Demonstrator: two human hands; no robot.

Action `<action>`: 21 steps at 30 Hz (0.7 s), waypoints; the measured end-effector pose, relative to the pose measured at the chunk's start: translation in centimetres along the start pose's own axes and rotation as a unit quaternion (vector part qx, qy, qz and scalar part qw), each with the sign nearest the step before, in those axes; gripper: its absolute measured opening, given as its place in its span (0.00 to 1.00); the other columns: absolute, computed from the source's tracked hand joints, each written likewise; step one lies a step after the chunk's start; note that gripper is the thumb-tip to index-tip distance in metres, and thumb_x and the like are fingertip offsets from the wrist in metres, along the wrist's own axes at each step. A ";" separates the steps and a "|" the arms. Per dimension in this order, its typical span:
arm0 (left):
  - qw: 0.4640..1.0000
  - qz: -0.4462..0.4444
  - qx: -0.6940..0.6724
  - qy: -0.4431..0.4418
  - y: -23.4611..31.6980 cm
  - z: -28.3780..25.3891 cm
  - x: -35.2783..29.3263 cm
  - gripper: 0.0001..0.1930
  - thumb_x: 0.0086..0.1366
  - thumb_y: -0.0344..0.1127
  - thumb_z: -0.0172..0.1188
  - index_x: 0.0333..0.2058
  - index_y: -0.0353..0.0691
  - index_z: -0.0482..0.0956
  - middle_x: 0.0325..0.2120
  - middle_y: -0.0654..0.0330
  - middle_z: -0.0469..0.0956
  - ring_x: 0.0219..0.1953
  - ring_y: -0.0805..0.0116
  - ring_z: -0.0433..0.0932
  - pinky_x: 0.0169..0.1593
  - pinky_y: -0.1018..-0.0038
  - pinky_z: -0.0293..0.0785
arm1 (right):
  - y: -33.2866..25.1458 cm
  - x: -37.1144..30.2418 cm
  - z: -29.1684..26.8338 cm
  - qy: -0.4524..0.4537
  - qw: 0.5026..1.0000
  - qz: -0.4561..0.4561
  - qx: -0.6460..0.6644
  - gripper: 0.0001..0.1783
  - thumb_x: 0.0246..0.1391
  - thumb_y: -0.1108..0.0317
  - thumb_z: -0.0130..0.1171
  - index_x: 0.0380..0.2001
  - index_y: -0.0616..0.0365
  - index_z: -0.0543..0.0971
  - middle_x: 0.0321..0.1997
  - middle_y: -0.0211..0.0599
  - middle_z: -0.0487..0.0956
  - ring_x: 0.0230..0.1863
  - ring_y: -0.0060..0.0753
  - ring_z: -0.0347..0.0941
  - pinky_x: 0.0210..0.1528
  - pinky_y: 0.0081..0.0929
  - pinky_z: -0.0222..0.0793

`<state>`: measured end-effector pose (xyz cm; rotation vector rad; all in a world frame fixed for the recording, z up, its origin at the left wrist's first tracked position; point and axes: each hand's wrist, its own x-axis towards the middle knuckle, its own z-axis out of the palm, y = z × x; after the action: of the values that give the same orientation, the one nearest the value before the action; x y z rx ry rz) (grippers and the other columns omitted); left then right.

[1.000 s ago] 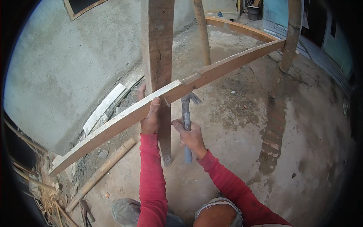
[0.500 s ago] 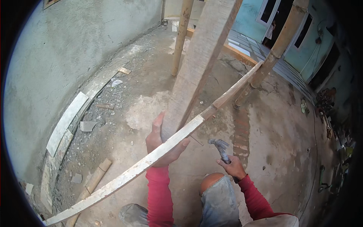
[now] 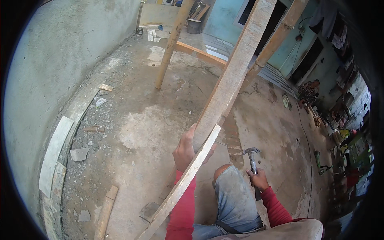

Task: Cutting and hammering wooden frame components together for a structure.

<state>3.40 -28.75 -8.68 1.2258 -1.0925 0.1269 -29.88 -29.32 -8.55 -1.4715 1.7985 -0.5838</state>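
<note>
moved farther from one nail, right hand grips one hammer, left hand two timbers

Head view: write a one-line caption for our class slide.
The left hand grips a wooden post and board where they cross; the right hand holds a hammer.

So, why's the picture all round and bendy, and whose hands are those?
They're a person's bare hands; there's no robot. A wide camera worn on the person's head looks down, and its special lens bends straight edges. The fingers of the left hand wrap around a thick wooden beam and a long, thin strip of wood where they cross. The right hand holds a hammer. On the ground lie a bamboo piece and a grey chunk.
</note>
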 end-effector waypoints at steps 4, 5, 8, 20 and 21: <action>1.000 0.022 0.005 0.012 -0.9 0.8 -0.3 0.41 0.48 0.55 0.73 0.57 0.39 0.69 0.42 0.50 0.79 0.40 0.53 0.83 0.37 0.65 0.81 | -4.8 1.7 -0.3 -0.020 0.991 -0.018 0.128 0.17 0.59 0.60 0.62 0.23 0.53 0.67 0.13 0.23 0.63 0.09 0.17 0.56 0.11 0.22 0.52; 1.000 0.018 0.011 0.013 -0.8 0.8 -0.5 0.41 0.49 0.56 0.72 0.57 0.39 0.69 0.42 0.50 0.80 0.39 0.54 0.83 0.37 0.65 0.81 | -6.0 2.1 -0.4 -0.026 0.986 -0.027 0.162 0.17 0.60 0.60 0.61 0.24 0.52 0.65 0.13 0.22 0.62 0.09 0.16 0.55 0.11 0.22 0.51; 1.000 -0.029 0.008 -0.008 -0.8 0.6 -1.0 0.43 0.50 0.59 0.70 0.58 0.38 0.67 0.42 0.47 0.80 0.40 0.51 0.84 0.37 0.65 0.81 | -8.4 3.9 -0.5 -0.048 0.955 -0.041 0.289 0.19 0.60 0.58 0.61 0.24 0.52 0.64 0.14 0.21 0.61 0.09 0.16 0.55 0.10 0.21 0.51; 0.986 -0.105 0.017 0.127 -3.2 0.4 -5.1 0.51 0.60 0.74 0.47 0.65 0.33 0.53 0.60 0.50 0.61 0.61 0.55 0.62 0.66 0.57 0.55 | -0.2 39.4 2.0 -0.054 0.889 -0.011 0.454 0.18 0.59 0.55 0.62 0.31 0.52 0.65 0.19 0.24 0.66 0.13 0.16 0.60 0.12 0.20 0.58; 0.977 -0.116 0.005 0.181 -4.4 -0.8 -6.0 0.48 0.63 0.73 0.43 0.64 0.34 0.53 0.60 0.50 0.60 0.62 0.55 0.62 0.66 0.56 0.55 | 0.4 43.9 3.1 -0.030 0.887 -0.010 0.460 0.18 0.58 0.55 0.63 0.31 0.53 0.66 0.20 0.24 0.67 0.14 0.16 0.61 0.13 0.20 0.60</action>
<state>3.41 -27.15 -15.98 1.2712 -0.6296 0.1693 -31.26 -71.27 -21.79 -0.8184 1.1555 -1.1782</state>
